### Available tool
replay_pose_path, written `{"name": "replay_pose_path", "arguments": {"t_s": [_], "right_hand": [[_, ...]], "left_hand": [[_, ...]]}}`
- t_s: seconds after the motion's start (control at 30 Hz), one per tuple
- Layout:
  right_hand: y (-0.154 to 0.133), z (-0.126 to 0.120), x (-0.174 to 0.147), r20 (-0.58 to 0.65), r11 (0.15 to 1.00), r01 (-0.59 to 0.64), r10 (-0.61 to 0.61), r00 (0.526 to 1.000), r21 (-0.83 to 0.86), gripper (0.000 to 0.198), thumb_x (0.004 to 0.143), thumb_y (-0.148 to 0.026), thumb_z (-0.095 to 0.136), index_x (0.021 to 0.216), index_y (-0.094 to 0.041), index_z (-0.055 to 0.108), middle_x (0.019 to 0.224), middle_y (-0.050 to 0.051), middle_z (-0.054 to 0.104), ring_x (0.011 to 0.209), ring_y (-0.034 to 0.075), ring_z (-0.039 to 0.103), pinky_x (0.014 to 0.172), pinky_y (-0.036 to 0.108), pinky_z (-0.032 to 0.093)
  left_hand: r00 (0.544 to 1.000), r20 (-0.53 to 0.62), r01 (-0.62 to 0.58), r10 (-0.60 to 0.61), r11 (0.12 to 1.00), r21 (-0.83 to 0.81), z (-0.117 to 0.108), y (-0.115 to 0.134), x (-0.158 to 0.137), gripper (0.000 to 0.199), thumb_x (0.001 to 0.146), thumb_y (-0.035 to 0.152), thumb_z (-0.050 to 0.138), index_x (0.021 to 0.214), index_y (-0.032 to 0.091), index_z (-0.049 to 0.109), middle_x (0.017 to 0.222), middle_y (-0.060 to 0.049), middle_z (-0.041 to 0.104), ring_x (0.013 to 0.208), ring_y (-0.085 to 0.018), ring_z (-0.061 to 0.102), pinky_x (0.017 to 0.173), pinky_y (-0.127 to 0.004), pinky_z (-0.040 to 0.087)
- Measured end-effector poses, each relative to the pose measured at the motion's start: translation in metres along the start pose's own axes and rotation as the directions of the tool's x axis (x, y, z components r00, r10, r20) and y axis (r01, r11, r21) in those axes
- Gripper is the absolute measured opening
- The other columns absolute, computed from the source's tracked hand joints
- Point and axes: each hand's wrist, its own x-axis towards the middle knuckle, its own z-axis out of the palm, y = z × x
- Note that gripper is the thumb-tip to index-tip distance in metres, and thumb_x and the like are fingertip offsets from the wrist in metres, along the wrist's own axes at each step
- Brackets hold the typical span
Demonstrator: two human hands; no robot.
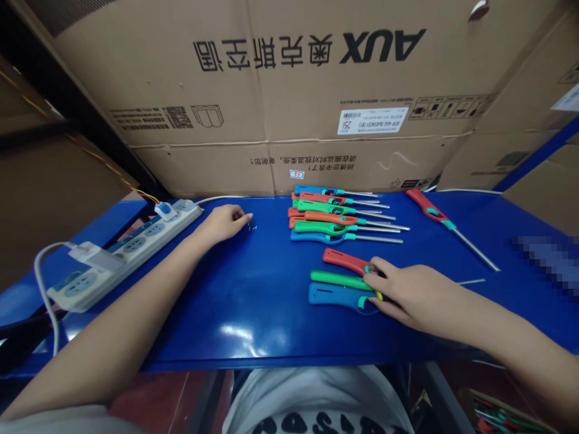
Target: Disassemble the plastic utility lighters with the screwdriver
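My left hand (224, 222) rests on the blue tabletop with its fingers curled and fingertips together; whatever they may hold is hidden. Tiny white bits (253, 228) lie just beyond the fingertips. Over on the right, my right hand (414, 295) closes its fingers around the front part of a green stick lighter (337, 278). Directly beside it lie a red stick lighter (344, 259), touched by a finger, and a blue stick lighter (333, 293) near the thumb. The hand covers most of their front ends. Behind them, several lighters (323, 226) lie side by side, metal tubes pointing right.
A white power strip (131, 247) with plugs runs along the left. Another red lighter (423, 204) lies apart at the right. A large cardboard sheet (280, 120) stands behind the blue table (235, 283). Below right, a box (502, 416) contains more lighters.
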Motion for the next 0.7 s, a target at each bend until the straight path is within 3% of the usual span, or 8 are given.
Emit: {"name": "replay_pose_path", "arguments": {"t_s": [0.13,0.3,0.57,0.7], "right_hand": [[-0.001,0.002,0.0,0.012,1.0,-0.015,0.015,1.0,0.011,0.019,0.099,-0.025,0.044,0.102,-0.02,0.062,0.114,0.012,0.061,0.056,0.013,0.058,0.052,0.028,0.031],[-0.003,0.004,-0.002,0.003,0.999,-0.053,0.053,0.999,-0.005,0.021,0.098,-0.023,0.043,0.104,-0.02,0.063,0.117,0.014,0.06,0.058,0.017,0.061,0.052,0.03,0.035],[-0.001,0.011,-0.006,-0.075,0.998,-0.059,0.062,0.995,0.032,0.024,0.102,-0.03,0.038,0.105,-0.021,0.06,0.123,0.014,0.056,0.055,0.013,0.057,0.053,0.031,0.04],[0.012,-0.007,-0.01,-0.191,0.978,-0.13,0.16,0.968,0.161,0.032,0.103,-0.039,0.037,0.117,-0.022,0.061,0.121,0.013,0.056,0.054,0.013,0.055,0.056,0.033,0.045]], "left_hand": [[0.996,-0.092,-0.005,-0.019,0.968,-0.252,0.017,0.005,0.002,0.045,0.088,0.064,0.048,0.081,0.021,0.06,0.086,-0.008,0.071,0.083,-0.024,0.066,0.079,-0.036,0.049],[0.999,-0.042,-0.043,0.024,0.851,-0.524,0.034,0.023,-0.003,0.058,0.09,0.071,0.04,0.092,0.018,0.063,0.103,-0.013,0.074,0.094,-0.023,0.07,0.087,-0.036,0.054],[1.0,-0.019,-0.024,0.015,0.776,-0.631,0.032,0.034,-0.01,0.06,0.091,0.072,0.042,0.089,0.017,0.066,0.1,-0.012,0.075,0.083,-0.021,0.069,0.079,-0.034,0.053],[1.0,-0.022,-0.02,0.007,0.776,-0.63,0.034,0.034,-0.009,0.06,0.09,0.072,0.043,0.088,0.017,0.067,0.1,-0.011,0.075,0.08,-0.02,0.067,0.076,-0.033,0.051]]}}
